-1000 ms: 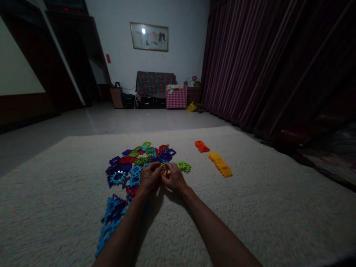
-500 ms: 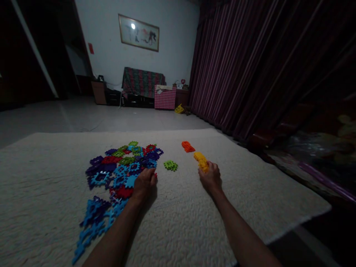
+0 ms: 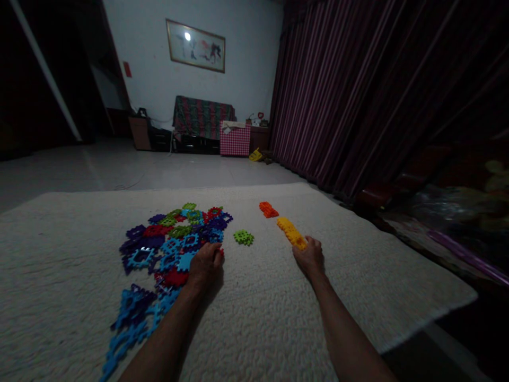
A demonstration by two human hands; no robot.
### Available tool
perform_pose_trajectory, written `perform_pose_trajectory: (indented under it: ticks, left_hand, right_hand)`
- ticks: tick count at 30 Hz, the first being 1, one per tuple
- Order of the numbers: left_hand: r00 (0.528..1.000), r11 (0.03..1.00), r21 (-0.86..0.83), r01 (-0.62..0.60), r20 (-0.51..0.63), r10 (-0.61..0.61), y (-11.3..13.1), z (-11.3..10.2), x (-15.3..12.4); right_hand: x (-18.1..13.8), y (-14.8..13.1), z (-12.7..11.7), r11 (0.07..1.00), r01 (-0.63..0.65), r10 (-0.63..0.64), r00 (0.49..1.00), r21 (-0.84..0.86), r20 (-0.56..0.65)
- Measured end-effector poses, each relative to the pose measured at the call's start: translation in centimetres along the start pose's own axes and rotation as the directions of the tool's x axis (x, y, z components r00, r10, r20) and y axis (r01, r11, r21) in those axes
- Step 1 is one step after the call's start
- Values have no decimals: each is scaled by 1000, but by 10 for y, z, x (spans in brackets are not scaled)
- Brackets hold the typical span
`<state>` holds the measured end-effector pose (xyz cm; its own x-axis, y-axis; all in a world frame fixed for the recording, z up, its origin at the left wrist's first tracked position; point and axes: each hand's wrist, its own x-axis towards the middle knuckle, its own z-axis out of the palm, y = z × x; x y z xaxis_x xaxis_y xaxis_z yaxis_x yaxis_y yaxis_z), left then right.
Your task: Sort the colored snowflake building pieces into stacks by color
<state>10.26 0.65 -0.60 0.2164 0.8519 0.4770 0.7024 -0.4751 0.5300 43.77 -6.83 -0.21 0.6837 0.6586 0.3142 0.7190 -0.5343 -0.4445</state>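
My left hand [image 3: 205,263] is closed at the right edge of a pile of toothed plastic building pieces [image 3: 190,241] in blue, purple, red and green. A bit of a red piece [image 3: 221,252] shows at its fingertips; the rest is hidden by the hand. Over on the right, the fingers of my right hand [image 3: 311,256] are closed on the near end of a row of yellow toothed pieces [image 3: 291,231]. Orange pieces [image 3: 268,209] lie just beyond that row. Between the hands and farther out sits a small group of light green pieces [image 3: 243,237].
Everything lies on a cream quilted mat [image 3: 254,318] spread over a tiled floor [image 3: 191,172]. A purple curtain [image 3: 318,95] hangs along the right. A low cabinet [image 3: 199,144] and a red checked cloth [image 3: 234,140] stand by the far wall.
My right hand has moved right and slightly nearer, and the yellow row now reaches farther that way. My left hand stays nearly in place, with the red bit still at its fingertips.
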Motion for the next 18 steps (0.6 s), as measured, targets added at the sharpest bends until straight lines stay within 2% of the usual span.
perform_pose_trajectory:
  ticks: [11,18]
  left_hand:
    - [999,1000,7,0,33,-1,-2,1,1]
    - [984,996,79,34,169,-47,15,-23,9]
  right_hand:
    - [-3,-3,2,998,63,-63,997,9,-35]
    - [-4,1,0,989,103,-89,987,105,-136]
